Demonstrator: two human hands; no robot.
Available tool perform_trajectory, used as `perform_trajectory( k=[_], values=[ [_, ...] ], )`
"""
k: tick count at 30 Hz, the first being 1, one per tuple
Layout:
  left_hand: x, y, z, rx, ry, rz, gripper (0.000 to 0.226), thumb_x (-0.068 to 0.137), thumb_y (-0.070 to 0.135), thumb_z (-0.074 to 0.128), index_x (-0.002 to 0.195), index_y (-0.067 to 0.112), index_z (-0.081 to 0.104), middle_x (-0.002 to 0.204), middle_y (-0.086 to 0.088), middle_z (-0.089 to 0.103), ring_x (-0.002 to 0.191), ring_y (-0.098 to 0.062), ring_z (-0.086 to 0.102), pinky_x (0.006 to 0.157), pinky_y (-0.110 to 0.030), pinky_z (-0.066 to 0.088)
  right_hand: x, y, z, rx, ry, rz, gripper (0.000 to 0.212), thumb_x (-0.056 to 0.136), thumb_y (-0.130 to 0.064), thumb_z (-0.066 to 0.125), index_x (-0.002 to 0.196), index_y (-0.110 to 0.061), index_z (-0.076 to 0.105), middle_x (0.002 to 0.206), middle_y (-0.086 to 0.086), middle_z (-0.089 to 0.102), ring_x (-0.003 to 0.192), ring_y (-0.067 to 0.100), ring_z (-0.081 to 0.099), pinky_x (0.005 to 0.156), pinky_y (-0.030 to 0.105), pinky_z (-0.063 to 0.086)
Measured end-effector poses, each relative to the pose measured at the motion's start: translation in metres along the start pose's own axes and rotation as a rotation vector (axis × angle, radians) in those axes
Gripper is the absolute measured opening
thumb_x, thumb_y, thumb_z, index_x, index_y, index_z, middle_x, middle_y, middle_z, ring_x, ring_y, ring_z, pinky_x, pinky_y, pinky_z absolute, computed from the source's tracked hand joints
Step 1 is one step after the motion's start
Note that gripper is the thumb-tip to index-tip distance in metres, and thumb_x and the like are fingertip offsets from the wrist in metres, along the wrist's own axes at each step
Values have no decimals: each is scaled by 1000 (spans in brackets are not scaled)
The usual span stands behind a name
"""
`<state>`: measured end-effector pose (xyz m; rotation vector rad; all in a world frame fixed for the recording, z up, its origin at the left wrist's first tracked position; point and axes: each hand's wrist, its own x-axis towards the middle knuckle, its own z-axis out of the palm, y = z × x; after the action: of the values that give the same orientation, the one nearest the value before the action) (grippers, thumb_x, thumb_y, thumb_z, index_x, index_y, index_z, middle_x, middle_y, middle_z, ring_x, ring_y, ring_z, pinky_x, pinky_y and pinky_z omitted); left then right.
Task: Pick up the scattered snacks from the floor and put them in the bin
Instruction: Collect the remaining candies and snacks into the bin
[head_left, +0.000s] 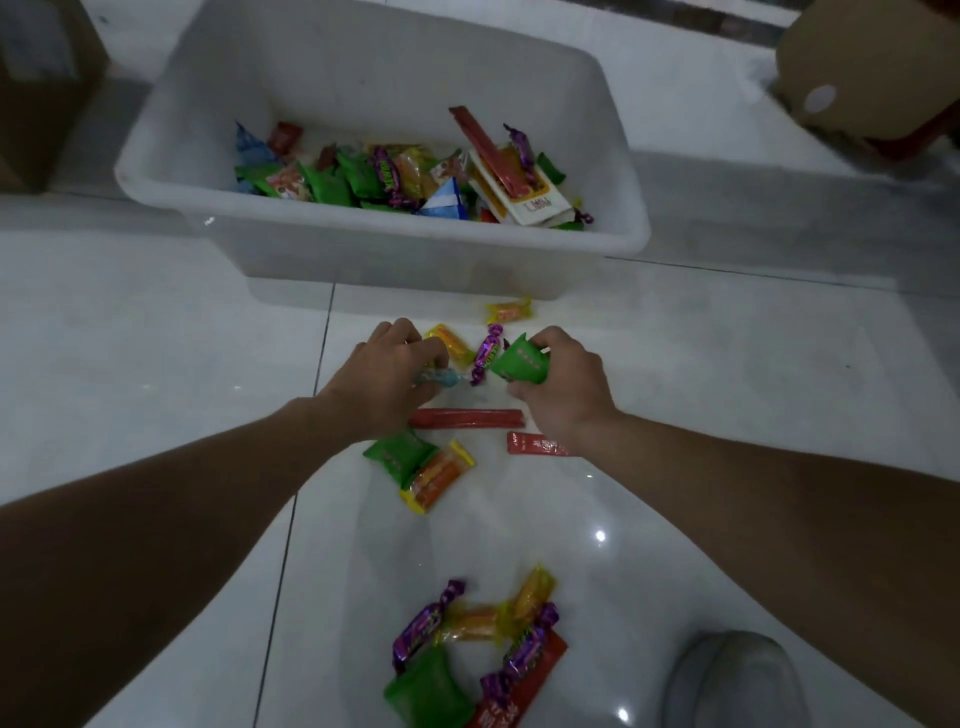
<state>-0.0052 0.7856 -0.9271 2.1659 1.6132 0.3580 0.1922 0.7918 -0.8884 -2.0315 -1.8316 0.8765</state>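
Right now I am pinching a green packet (521, 365) in my right hand (563, 387) in front of the bin (395, 234), while my left hand (384, 376) is gripping a blue wrapper (441, 379), and a purple candy (485, 358) is lying between them

Lighting: dim, cool, from overhead. Glossy floor (156, 338) shows small white glints, lower right of frame. Forearms (156, 519) underexposed. Wide-angle bending at edges; upper corners blurred; centre fairly sharp.
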Motion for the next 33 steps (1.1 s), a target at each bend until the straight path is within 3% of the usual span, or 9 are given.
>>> perform_trajectory(
  k=[4, 8, 16, 21, 26, 33],
  values=[
    [0, 10, -22, -71, 79, 27, 24, 86, 22, 68, 108, 16, 61, 100, -11, 50, 95, -28, 47, 82, -43, 46, -9, -18, -15, 73, 98, -72, 43, 81, -18, 74, 120, -15, 56, 111, 7, 63, 101, 24, 58, 74, 21, 37],
    [3, 25, -48, -142, 191, -11, 23, 87, 24, 66, 108, 16, 59, 97, -5, 45, 94, -24, 47, 78, -28, 37, -15, -42, -31, 142, 223, -110, 42, 81, -19, 75, 118, -13, 57, 111, 8, 65, 101, 24, 60, 79, 25, 44],
    [6, 40, -99, -255, 337, -151, 21, 91, 24, 62, 112, 20, 58, 107, -3, 45, 92, -17, 43, 80, -23, 33, -20, -86, -64, 290, 313, -158, 30, 81, -17, 74, 107, -15, 58, 87, -6, 56, 78, 13, 55, 63, 20, 40],
    [15, 34, -122, -352, 413, -166, 12, 90, 26, 63, 97, 30, 53, 114, -9, 56, 97, -23, 52, 81, -28, 39, -8, -106, -73, 315, 366, -155, 34, 79, -20, 77, 108, -15, 60, 94, -3, 60, 85, 14, 58, 72, 23, 44],
    [35, 23, -137, -445, 482, -233, 17, 88, 23, 66, 103, 24, 57, 116, -10, 56, 104, -26, 55, 94, -42, 48, 14, -117, -75, 323, 382, -131, 40, 77, -21, 79, 112, -15, 60, 101, -1, 63, 92, 16, 61, 83, 28, 50],
    [76, 5, -134, -434, 477, -233, 16, 91, 22, 63, 105, 19, 56, 110, -3, 55, 100, -20, 53, 88, -35, 47, 62, -121, -70, 363, 403, -87, 36, 77, -24, 80, 108, -17, 62, 103, 0, 66, 91, 17, 63, 82, 30, 52]
  ],
)
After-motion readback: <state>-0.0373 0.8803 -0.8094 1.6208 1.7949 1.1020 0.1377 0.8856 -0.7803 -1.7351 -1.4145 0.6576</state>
